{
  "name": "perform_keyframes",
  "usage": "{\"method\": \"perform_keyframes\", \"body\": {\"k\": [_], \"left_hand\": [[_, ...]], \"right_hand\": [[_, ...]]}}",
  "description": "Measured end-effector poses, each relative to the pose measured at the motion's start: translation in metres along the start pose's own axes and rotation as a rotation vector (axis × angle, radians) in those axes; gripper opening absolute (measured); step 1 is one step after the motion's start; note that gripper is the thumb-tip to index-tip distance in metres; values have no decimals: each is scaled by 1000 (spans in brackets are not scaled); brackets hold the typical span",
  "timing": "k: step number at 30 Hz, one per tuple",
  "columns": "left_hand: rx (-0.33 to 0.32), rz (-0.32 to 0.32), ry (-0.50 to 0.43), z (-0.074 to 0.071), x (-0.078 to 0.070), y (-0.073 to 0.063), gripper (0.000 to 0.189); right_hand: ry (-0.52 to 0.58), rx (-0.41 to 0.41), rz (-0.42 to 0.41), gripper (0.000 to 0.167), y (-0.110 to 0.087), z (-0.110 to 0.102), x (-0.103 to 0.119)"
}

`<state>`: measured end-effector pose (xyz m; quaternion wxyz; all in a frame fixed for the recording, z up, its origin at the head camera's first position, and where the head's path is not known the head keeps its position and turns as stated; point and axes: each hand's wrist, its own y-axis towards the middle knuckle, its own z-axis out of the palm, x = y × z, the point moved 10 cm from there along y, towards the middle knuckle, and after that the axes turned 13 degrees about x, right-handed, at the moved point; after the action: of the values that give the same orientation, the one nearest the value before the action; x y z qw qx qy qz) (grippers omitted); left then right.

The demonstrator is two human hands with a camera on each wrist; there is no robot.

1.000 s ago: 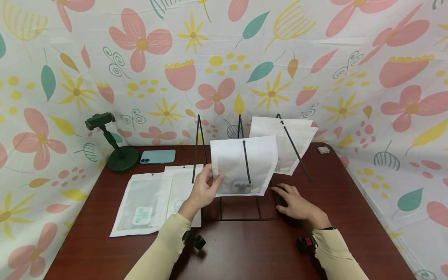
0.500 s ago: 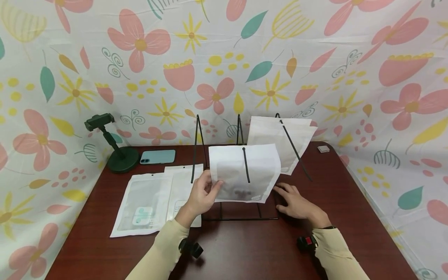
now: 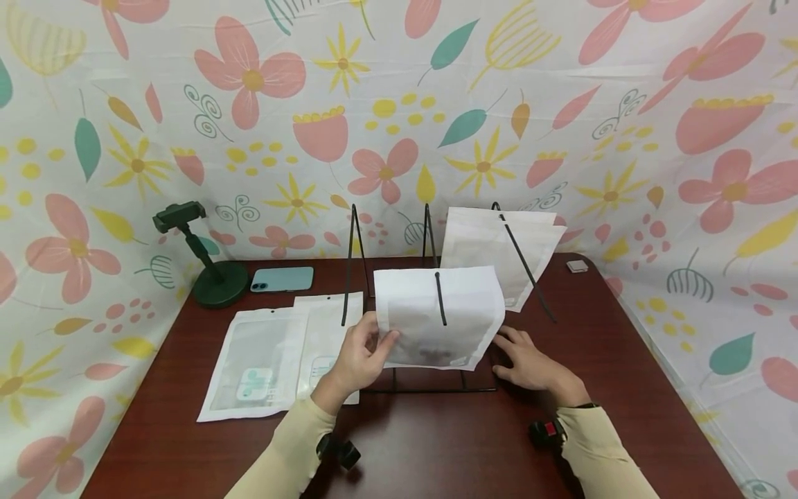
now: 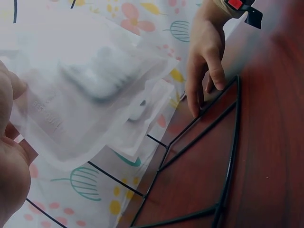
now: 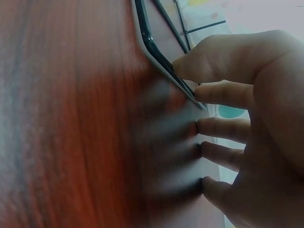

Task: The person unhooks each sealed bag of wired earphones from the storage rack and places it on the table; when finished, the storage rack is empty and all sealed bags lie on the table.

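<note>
A white, partly see-through pouch (image 3: 445, 312) hangs by its top hole on the middle hook (image 3: 440, 298) of a black wire display rack (image 3: 430, 390). My left hand (image 3: 357, 353) pinches its left edge between thumb and fingers. The left wrist view shows a dark-edged case shape inside the frosted pouch (image 4: 52, 114). On the right, my right hand (image 3: 530, 360) rests at the rack's base with fingers extended. In the right wrist view, thumb and index fingertips touch the base wire (image 5: 149, 42), and the other fingertips lie by the tabletop.
More white pouches (image 3: 480, 242) hang on the right hook. Two pouches, one with a printed label (image 3: 252, 384), lie left of the rack. A light-blue phone (image 3: 282, 279), a green stand (image 3: 215, 277) and a small white item (image 3: 576, 266) stand along the table's back.
My left hand has drawn the pouch toward me along the middle hook, so its hole sits nearer the hook's free end. My right hand has stayed almost still at the base.
</note>
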<state>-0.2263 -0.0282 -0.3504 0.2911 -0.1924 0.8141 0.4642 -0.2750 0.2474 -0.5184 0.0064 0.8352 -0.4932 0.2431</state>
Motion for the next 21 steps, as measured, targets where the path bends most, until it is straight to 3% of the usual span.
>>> {"method": "perform_keyframes", "body": {"k": [6, 14, 21], "left_hand": [[-5, -8, -17, 6, 0, -8, 35], [0, 42, -77, 12, 3, -20, 36], [0, 29, -60, 18, 12, -32, 37]], "right_hand": [[-8, -7, 4, 63, -1, -1, 1], [4, -37, -17, 56, -4, -2, 2], [-19, -89, -64, 40, -3, -4, 4]]}}
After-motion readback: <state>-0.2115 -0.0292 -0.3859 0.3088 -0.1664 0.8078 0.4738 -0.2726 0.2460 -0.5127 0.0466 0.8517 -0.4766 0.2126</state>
